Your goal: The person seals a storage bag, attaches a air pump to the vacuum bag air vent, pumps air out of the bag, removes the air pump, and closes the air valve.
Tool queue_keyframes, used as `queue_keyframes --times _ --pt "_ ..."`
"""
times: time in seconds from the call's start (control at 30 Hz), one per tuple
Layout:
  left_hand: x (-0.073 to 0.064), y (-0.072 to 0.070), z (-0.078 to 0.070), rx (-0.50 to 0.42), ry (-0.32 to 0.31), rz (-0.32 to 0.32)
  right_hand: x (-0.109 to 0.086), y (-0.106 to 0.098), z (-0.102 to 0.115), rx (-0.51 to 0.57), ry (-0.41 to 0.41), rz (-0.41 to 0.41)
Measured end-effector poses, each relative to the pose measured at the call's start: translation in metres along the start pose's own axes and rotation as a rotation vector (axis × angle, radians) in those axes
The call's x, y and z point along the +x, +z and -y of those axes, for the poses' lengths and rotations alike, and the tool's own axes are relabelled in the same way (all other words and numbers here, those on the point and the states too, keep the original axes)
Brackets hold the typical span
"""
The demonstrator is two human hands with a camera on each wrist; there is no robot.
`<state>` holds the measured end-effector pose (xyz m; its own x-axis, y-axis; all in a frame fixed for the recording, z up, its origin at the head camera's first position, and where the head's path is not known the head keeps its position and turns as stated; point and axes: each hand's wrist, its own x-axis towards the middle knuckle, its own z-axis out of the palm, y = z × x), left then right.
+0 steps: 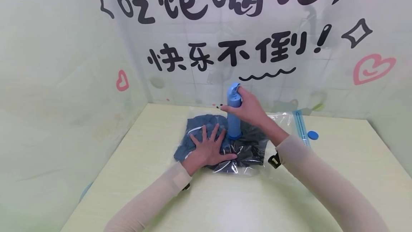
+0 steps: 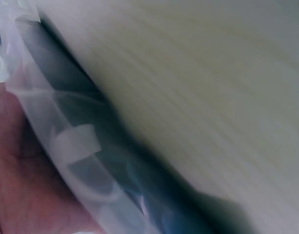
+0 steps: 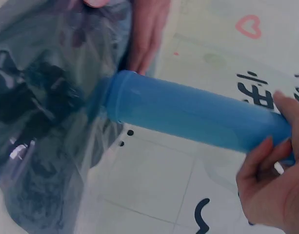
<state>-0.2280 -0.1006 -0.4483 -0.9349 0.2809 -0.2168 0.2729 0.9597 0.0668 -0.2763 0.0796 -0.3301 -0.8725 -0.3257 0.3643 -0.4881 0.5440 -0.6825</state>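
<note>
A clear plastic storage bag with dark blue-grey fabric inside lies flat on the table. On its left half rests my left hand, palm down with fingers spread. A blue cylindrical hand pump stands upright with its base against the bag, near the middle. My right hand grips the pump's top end; in the right wrist view the fingers curl around that end. The left wrist view is blurred and shows part of the left hand against the bag's edge.
A blue zip strip runs along the bag's right end. Just right of it lies a round blue cap on the pale table. Behind the table hangs a translucent sheet printed with black characters and pink hearts.
</note>
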Motion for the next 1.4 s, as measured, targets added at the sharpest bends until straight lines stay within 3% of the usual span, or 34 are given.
queue_keyframes --times 0.17,0.27,0.33,0.63,1.1,1.27,1.4 --pt "-0.003 -0.003 -0.001 0.003 -0.004 -0.012 0.006 -0.023 -0.003 0.262 -0.120 0.281" --pt "-0.004 -0.004 -0.002 0.005 0.000 -0.020 0.006 -0.034 -0.007 0.335 -0.156 0.408" --pt "-0.005 -0.005 -0.003 0.010 0.002 -0.026 0.005 -0.039 -0.008 0.321 -0.161 0.430" --pt "-0.003 -0.003 -0.001 0.009 -0.008 -0.015 0.005 -0.034 -0.012 0.154 -0.159 0.247" --pt "-0.002 0.000 -0.001 0.006 0.001 -0.017 -0.007 -0.002 0.010 -0.190 0.026 -0.106" --pt "0.000 0.002 0.000 -0.009 0.005 -0.024 -0.006 0.001 0.010 -0.157 0.027 -0.098" --pt "-0.001 0.001 0.000 -0.002 0.003 -0.021 -0.001 -0.009 0.005 0.044 -0.064 0.067"
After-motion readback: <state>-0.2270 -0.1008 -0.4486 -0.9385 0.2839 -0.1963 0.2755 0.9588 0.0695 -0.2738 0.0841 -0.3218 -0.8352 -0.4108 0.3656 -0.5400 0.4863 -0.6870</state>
